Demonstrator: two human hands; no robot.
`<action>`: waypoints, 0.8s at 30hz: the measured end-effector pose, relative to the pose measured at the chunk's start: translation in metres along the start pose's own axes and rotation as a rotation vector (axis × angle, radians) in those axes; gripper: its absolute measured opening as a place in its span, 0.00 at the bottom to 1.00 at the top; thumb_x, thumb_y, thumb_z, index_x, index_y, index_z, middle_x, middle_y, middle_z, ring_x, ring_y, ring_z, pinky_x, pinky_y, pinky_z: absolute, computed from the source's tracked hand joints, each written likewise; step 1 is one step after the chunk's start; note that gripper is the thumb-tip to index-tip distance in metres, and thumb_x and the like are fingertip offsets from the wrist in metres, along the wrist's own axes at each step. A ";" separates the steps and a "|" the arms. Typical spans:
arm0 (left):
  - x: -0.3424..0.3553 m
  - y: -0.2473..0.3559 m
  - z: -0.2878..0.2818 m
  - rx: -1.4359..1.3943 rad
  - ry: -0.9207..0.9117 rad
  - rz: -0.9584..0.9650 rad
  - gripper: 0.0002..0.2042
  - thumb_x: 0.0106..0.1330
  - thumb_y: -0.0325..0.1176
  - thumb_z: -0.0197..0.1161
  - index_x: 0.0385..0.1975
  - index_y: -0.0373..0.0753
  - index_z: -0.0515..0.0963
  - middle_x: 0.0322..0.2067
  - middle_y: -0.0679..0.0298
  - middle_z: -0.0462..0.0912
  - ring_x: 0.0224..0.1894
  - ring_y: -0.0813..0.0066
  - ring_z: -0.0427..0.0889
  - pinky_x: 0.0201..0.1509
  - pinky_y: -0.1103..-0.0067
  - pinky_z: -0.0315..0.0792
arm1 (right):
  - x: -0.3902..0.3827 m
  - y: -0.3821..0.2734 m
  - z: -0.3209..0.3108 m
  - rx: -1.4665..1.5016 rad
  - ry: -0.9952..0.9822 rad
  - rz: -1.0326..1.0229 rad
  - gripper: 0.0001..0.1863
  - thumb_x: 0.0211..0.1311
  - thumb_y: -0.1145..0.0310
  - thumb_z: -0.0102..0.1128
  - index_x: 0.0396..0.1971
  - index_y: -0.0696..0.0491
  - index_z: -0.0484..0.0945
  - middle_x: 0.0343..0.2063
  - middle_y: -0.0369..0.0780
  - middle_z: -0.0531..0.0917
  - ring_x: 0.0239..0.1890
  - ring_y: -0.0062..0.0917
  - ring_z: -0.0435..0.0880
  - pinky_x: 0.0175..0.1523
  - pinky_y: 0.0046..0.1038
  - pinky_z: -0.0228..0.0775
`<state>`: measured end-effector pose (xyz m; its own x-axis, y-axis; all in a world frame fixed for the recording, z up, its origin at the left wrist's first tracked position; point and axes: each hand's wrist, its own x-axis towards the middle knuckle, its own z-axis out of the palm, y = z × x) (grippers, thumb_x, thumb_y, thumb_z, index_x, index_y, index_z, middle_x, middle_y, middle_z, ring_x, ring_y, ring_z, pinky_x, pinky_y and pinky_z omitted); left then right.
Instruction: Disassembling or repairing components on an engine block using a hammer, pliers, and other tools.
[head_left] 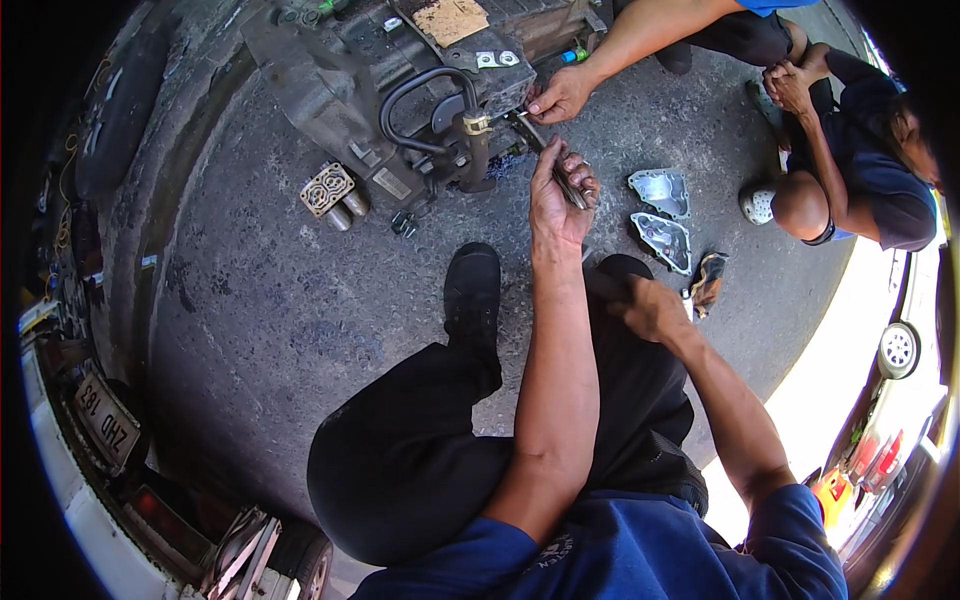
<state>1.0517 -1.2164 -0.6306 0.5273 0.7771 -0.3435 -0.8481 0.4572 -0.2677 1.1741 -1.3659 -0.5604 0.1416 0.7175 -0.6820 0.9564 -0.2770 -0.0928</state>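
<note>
My left hand (pixel 565 195) is closed around a long metal bar-shaped tool (pixel 572 186). Its far end reaches up to the greasy engine or gearbox housing (pixel 330 90), beside a bent black pipe (pixel 388 110) with a brass-coloured clamp. A co-worker's hand (pixel 562 97) comes in from the upper right and touches the housing near that end. Over my right knee, my right hand (pixel 652 308) has curled, slightly blurred fingers. Something dark shows at its fingertips, but what it is I cannot make out.
Two silver metal covers (pixel 660 240) lie on the concrete right of my hands, with a dirty glove or rag (pixel 709 283) nearer. A metal part with two cylinders (pixel 333 195) and several bolts (pixel 403 223) lie left. Another person (pixel 850 170) crouches at right. Parked vehicles edge both sides.
</note>
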 end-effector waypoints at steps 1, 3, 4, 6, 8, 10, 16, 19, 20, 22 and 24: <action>-0.001 -0.001 -0.001 -0.010 -0.021 0.004 0.08 0.68 0.40 0.54 0.32 0.44 0.74 0.18 0.74 0.69 0.19 0.87 0.69 0.26 0.85 0.68 | -0.004 0.008 -0.016 0.023 -0.046 0.074 0.26 0.55 0.52 0.60 0.45 0.60 0.73 0.37 0.54 0.80 0.44 0.46 0.79 0.50 0.41 0.69; -0.003 -0.003 -0.003 -0.051 -0.098 0.037 0.10 0.69 0.41 0.52 0.33 0.43 0.74 0.20 0.73 0.70 0.20 0.85 0.70 0.28 0.84 0.69 | -0.015 0.016 -0.043 0.030 0.066 0.142 0.24 0.56 0.54 0.59 0.42 0.61 0.74 0.37 0.55 0.80 0.45 0.47 0.78 0.50 0.41 0.69; -0.003 -0.005 -0.004 -0.090 -0.067 0.036 0.11 0.69 0.43 0.51 0.35 0.43 0.75 0.21 0.72 0.70 0.22 0.83 0.71 0.30 0.83 0.70 | -0.017 0.018 -0.058 0.033 0.054 0.233 0.23 0.56 0.56 0.60 0.42 0.61 0.73 0.34 0.56 0.80 0.43 0.48 0.79 0.48 0.41 0.69; -0.003 -0.011 -0.005 -0.127 -0.203 0.082 0.12 0.70 0.44 0.51 0.35 0.43 0.75 0.21 0.72 0.70 0.22 0.83 0.71 0.30 0.83 0.70 | -0.029 0.016 -0.088 0.104 0.164 0.212 0.22 0.56 0.58 0.61 0.42 0.61 0.73 0.30 0.55 0.81 0.40 0.47 0.81 0.45 0.39 0.70; -0.003 -0.018 -0.006 -0.168 -0.252 0.125 0.12 0.70 0.44 0.50 0.35 0.43 0.75 0.21 0.72 0.70 0.23 0.83 0.71 0.31 0.83 0.71 | -0.043 0.006 -0.116 0.205 0.239 0.096 0.21 0.56 0.59 0.60 0.42 0.60 0.72 0.27 0.55 0.80 0.37 0.47 0.81 0.42 0.39 0.71; -0.004 -0.026 -0.007 -0.209 -0.109 0.179 0.14 0.68 0.51 0.49 0.39 0.48 0.73 0.22 0.71 0.70 0.22 0.81 0.70 0.28 0.82 0.70 | -0.053 -0.009 -0.141 0.230 0.199 0.022 0.18 0.56 0.61 0.60 0.41 0.59 0.72 0.28 0.53 0.80 0.35 0.46 0.81 0.40 0.39 0.70; -0.010 -0.045 -0.004 -0.415 -0.413 0.229 0.16 0.69 0.48 0.48 0.43 0.41 0.72 0.29 0.66 0.78 0.30 0.73 0.78 0.37 0.75 0.74 | -0.039 -0.079 -0.172 -0.381 0.320 -0.589 0.14 0.54 0.69 0.58 0.40 0.58 0.73 0.30 0.48 0.79 0.33 0.40 0.83 0.37 0.39 0.73; -0.014 -0.047 0.003 -0.326 -0.097 0.288 0.16 0.70 0.45 0.45 0.44 0.42 0.73 0.35 0.63 0.80 0.33 0.72 0.78 0.41 0.71 0.75 | -0.014 -0.107 -0.166 -0.613 0.325 -0.718 0.12 0.53 0.72 0.57 0.37 0.60 0.75 0.31 0.47 0.80 0.34 0.38 0.83 0.37 0.34 0.75; -0.015 -0.046 0.006 -0.324 -0.187 0.305 0.16 0.70 0.45 0.45 0.44 0.42 0.73 0.35 0.63 0.80 0.33 0.72 0.78 0.41 0.71 0.75 | -0.005 -0.114 -0.163 -0.742 0.338 -0.798 0.13 0.53 0.70 0.57 0.39 0.57 0.75 0.32 0.46 0.81 0.33 0.38 0.83 0.37 0.34 0.76; -0.016 -0.043 0.009 -0.326 -0.112 0.228 0.16 0.70 0.47 0.44 0.43 0.42 0.73 0.31 0.66 0.79 0.33 0.75 0.78 0.41 0.72 0.75 | 0.011 -0.124 -0.163 -0.882 0.346 -0.882 0.15 0.53 0.69 0.58 0.41 0.55 0.76 0.33 0.45 0.81 0.32 0.38 0.84 0.37 0.33 0.76; -0.015 -0.039 0.010 -0.287 0.061 0.230 0.19 0.70 0.51 0.42 0.39 0.43 0.73 0.26 0.69 0.76 0.27 0.79 0.76 0.33 0.79 0.74 | 0.024 -0.130 -0.164 -0.962 0.423 -0.890 0.06 0.48 0.72 0.59 0.26 0.57 0.80 0.29 0.44 0.83 0.35 0.31 0.85 0.40 0.29 0.76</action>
<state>1.0767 -1.2416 -0.6056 0.3343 0.8143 -0.4746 -0.9004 0.1272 -0.4160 1.0950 -1.2080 -0.4456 -0.7050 0.6044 -0.3710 0.5385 0.7966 0.2745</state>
